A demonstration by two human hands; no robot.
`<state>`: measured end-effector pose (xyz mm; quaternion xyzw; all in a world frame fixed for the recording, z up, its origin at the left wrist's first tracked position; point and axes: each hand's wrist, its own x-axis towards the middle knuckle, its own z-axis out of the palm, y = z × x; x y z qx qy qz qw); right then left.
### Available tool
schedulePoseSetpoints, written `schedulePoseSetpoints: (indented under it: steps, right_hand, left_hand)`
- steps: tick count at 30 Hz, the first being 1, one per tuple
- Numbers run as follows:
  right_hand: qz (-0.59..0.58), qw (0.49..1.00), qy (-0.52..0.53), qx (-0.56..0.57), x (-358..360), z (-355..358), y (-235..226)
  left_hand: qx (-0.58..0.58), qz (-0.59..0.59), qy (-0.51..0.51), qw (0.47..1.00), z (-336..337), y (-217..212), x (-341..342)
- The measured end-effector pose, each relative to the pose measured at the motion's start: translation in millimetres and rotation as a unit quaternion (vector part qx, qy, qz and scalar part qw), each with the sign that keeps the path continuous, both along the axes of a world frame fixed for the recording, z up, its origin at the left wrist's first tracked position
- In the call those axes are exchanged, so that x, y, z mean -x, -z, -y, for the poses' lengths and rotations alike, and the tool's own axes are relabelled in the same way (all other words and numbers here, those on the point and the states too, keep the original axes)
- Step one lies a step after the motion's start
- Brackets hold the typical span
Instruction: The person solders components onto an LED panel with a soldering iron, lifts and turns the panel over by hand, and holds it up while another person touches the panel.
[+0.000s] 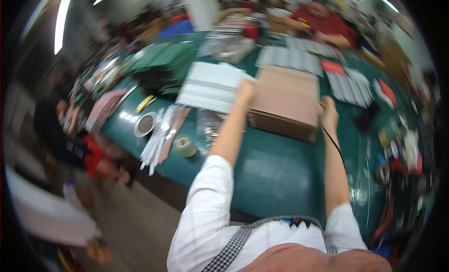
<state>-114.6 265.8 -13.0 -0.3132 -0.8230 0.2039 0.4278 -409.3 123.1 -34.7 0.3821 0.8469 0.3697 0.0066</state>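
Note:
A thick stack of brown cardboard sheets [286, 92] lies on the green table in front of me. At its left edge, my left hand [246, 91] is closed, its fingertips blurred and partly hidden between the cardboard and a stack of white sheets [208, 85]. My right hand [329, 113] has its fingers curled against the cardboard stack's right side. A thin black cord [333, 141] runs down along my right wrist.
Green sheets [163, 64] are piled at the far left. White-and-pink strips [163, 134], a tape roll [185, 146], a round container [145, 124] and a yellow cutter [146, 103] lie nearer. Grey ridged sheets [290, 60] lie beyond the cardboard; a person in red [322, 21] sits across.

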Motion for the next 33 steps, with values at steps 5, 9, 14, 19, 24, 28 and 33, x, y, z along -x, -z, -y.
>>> schedulePoseSetpoints:
  steps: [5, 9, 14, 19, 24, 28, 33]
  right_hand:
    - [-0.131, 0.987, -0.090, 0.027, -13.4, -39.7, 30.0]
    - [-0.118, 0.981, -0.138, 0.070, -2.9, -58.3, 42.6]
    - [-0.113, 0.982, -0.121, 0.090, 4.3, -55.8, 39.2]
    - [-0.137, 0.976, -0.128, 0.107, 0.3, -53.2, 32.0]
    - [-0.164, 0.969, -0.145, 0.114, 0.1, -59.6, 36.8]
    - [-0.243, 0.943, -0.185, 0.133, 2.0, -60.7, 30.8]
    - [-0.244, 0.947, -0.114, 0.177, -56.7, -35.3, -34.5]
  left_hand:
    - [-0.042, 0.065, -0.074, 0.994, -20.7, -24.0, -41.5]
    - [-0.044, 0.048, -0.087, 0.994, -7.3, -26.7, -37.5]
    - [-0.059, 0.073, -0.121, 0.988, -8.9, -29.5, -35.5]
    - [-0.075, 0.060, -0.109, 0.989, -16.4, -26.3, -34.8]
    - [-0.108, 0.053, -0.102, 0.988, -14.6, -24.9, -30.9]
    - [-0.165, 0.050, -0.095, 0.980, -1.8, -38.9, -29.5]
    - [-0.285, 0.116, 0.066, 0.949, -4.1, -76.3, -52.9]
